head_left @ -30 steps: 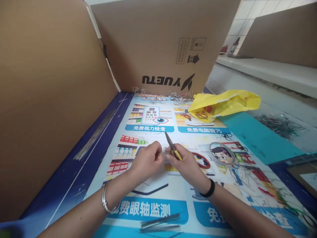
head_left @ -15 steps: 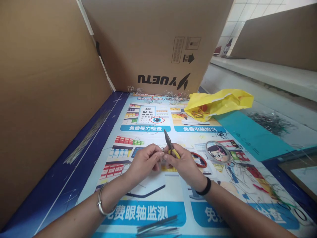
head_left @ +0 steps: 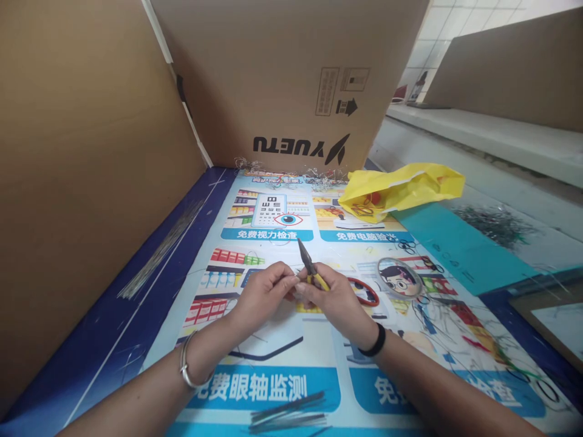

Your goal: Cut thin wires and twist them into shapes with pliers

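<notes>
My two hands meet over the middle of a printed poster mat (head_left: 273,340). My right hand (head_left: 334,298) is closed round small yellow-handled pliers (head_left: 310,267), whose dark jaws point up and away. My left hand (head_left: 264,291) pinches something small and thin at its fingertips, right against the right hand; I cannot make out what it is. A silver bangle sits on my left wrist and a black band on my right wrist.
Cardboard walls (head_left: 82,152) stand at the left and back. A yellow plastic bag (head_left: 401,188) lies at the back right. Thin metal wires lie in bundles at the near edge (head_left: 289,411) and along the left (head_left: 159,252). Loose wire scraps (head_left: 494,220) lie to the right.
Both hands stayed together at the mat's middle; the view shifted slightly. The pliers' jaws tilted a little to the left.
</notes>
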### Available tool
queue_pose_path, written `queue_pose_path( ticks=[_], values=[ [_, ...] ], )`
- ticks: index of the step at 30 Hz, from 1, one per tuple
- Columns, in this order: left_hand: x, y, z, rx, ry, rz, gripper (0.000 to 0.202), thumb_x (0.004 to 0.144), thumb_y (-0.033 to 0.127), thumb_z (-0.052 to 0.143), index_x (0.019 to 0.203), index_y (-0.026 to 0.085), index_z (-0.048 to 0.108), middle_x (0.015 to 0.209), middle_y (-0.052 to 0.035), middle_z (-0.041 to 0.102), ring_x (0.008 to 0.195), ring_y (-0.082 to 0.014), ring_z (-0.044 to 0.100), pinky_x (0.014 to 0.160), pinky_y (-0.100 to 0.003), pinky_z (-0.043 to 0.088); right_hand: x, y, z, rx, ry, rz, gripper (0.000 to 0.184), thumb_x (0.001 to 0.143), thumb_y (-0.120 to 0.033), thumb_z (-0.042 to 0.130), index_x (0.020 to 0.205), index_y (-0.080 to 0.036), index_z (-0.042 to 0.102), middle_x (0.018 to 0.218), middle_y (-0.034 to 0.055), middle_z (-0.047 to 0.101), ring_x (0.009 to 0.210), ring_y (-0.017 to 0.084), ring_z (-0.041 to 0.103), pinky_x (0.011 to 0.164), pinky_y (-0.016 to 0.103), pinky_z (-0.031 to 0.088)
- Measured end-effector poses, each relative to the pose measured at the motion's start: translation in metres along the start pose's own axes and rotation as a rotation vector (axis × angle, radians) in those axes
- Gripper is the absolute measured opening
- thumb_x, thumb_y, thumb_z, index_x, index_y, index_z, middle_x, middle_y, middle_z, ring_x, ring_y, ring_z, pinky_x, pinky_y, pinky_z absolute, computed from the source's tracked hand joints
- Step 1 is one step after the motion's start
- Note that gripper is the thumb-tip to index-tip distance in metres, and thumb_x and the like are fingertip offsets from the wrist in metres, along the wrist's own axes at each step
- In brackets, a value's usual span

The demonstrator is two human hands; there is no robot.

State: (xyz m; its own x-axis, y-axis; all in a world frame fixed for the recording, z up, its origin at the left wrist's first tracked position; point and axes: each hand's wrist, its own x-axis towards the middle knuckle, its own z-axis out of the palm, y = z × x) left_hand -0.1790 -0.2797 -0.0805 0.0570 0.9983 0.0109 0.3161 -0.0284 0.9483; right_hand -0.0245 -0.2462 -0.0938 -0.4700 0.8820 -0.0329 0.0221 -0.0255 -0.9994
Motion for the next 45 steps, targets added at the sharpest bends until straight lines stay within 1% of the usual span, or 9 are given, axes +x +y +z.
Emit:
queue_pose_path(
  ticks=[4, 8, 11, 14, 19, 23, 27, 32, 45],
  values=[
    [-0.002, 0.001, -0.001, 0.147, 0.062, 0.071, 0.015, 0.083, 0.029, 0.051, 0.076, 0.020, 0.061, 0.073, 0.0025, 0.064, 0.071, -0.0121, 0.056, 0.067, -0.023, 0.042, 0.000, 0.001, 0.000, -0.042, -0.001, -0.003, 0.015, 0.072, -0.029, 0.063, 0.080, -0.019, 0.054, 0.058, -0.0065, 0.048, 0.051, 0.008, 0.047, 0.050, 0.022, 0.041],
    [-0.001, -0.001, -0.001, 0.007, 0.087, 0.005, 0.017, 0.082, 0.030, 0.053, 0.072, 0.018, 0.059, 0.069, 0.0020, 0.062, 0.069, -0.0117, 0.057, 0.067, -0.023, 0.043, 0.001, 0.001, -0.003, -0.157, -0.038, -0.078, 0.015, 0.078, -0.032, 0.058, 0.083, -0.019, 0.054, 0.068, -0.0035, 0.054, 0.059, 0.010, 0.051, 0.056, 0.023, 0.043],
    [0.003, -0.003, -0.004, -0.299, 0.091, -0.091, 0.018, 0.082, 0.034, 0.054, 0.075, 0.017, 0.052, 0.078, -0.0010, 0.067, 0.072, -0.0126, 0.063, 0.069, -0.025, 0.048, 0.002, -0.003, -0.010, -0.411, -0.004, -0.219, 0.018, 0.084, -0.035, 0.051, 0.090, -0.019, 0.055, 0.081, 0.0007, 0.059, 0.073, 0.014, 0.054, 0.065, 0.026, 0.044],
    [0.008, -0.005, -0.008, -0.544, 0.096, -0.175, 0.021, 0.082, 0.036, 0.056, 0.077, 0.018, 0.046, 0.085, -0.0042, 0.069, 0.075, -0.0148, 0.067, 0.066, -0.026, 0.050, 0.004, -0.005, -0.021, -0.758, 0.110, -0.417, 0.020, 0.086, -0.035, 0.050, 0.096, -0.018, 0.055, 0.088, 0.0052, 0.059, 0.081, 0.018, 0.053, 0.072, 0.030, 0.042],
    [0.013, -0.009, -0.017, -0.673, 0.137, -0.216, 0.024, 0.080, 0.037, 0.059, 0.078, 0.018, 0.044, 0.079, -0.0050, 0.070, 0.072, -0.0174, 0.069, 0.062, -0.025, 0.051, 0.010, -0.004, -0.039, -1.274, 0.159, -0.659, 0.024, 0.088, -0.033, 0.049, 0.102, -0.016, 0.057, 0.093, 0.0104, 0.058, 0.088, 0.023, 0.049, 0.078, 0.035, 0.038],
    [0.016, -0.013, -0.024, -0.694, 0.165, -0.224, 0.025, 0.079, 0.036, 0.060, 0.075, 0.018, 0.044, 0.078, -0.0066, 0.071, 0.070, -0.0180, 0.069, 0.062, -0.027, 0.053, 0.012, -0.006, -0.044, -1.507, 0.162, -0.785, 0.023, 0.088, -0.033, 0.050, 0.100, -0.016, 0.059, 0.089, 0.0091, 0.058, 0.082, 0.022, 0.047, 0.074, 0.035, 0.036],
    [0.017, -0.015, -0.027, -0.726, 0.166, -0.241, 0.023, 0.079, 0.033, 0.061, 0.075, 0.018, 0.045, 0.076, -0.0073, 0.071, 0.067, -0.0181, 0.068, 0.063, -0.029, 0.054, 0.009, -0.008, -0.042, -1.609, 0.138, -0.870, 0.022, 0.088, -0.032, 0.051, 0.103, -0.018, 0.059, 0.090, 0.0080, 0.058, 0.082, 0.021, 0.047, 0.073, 0.035, 0.034],
    [0.017, -0.015, -0.026, -0.750, 0.137, -0.302, 0.020, 0.079, 0.031, 0.060, 0.073, 0.017, 0.046, 0.072, -0.0069, 0.070, 0.061, -0.0161, 0.067, 0.055, -0.025, 0.053, 0.007, -0.008, -0.039, -1.637, 0.135, -0.915, 0.021, 0.087, -0.029, 0.053, 0.104, -0.019, 0.058, 0.092, 0.0077, 0.059, 0.084, 0.021, 0.047, 0.074, 0.035, 0.033],
    [0.017, -0.017, -0.024, -0.823, 0.067, -0.339, 0.014, 0.080, 0.024, 0.058, 0.074, 0.015, 0.049, 0.067, -0.0051, 0.069, 0.059, -0.0177, 0.068, 0.052, -0.025, 0.053, 0.007, -0.004, -0.043, -1.628, 0.111, -0.939, 0.024, 0.084, -0.018, 0.054, 0.108, -0.019, 0.056, 0.093, 0.0072, 0.058, 0.083, 0.020, 0.046, 0.073, 0.034, 0.033]
  ],
)
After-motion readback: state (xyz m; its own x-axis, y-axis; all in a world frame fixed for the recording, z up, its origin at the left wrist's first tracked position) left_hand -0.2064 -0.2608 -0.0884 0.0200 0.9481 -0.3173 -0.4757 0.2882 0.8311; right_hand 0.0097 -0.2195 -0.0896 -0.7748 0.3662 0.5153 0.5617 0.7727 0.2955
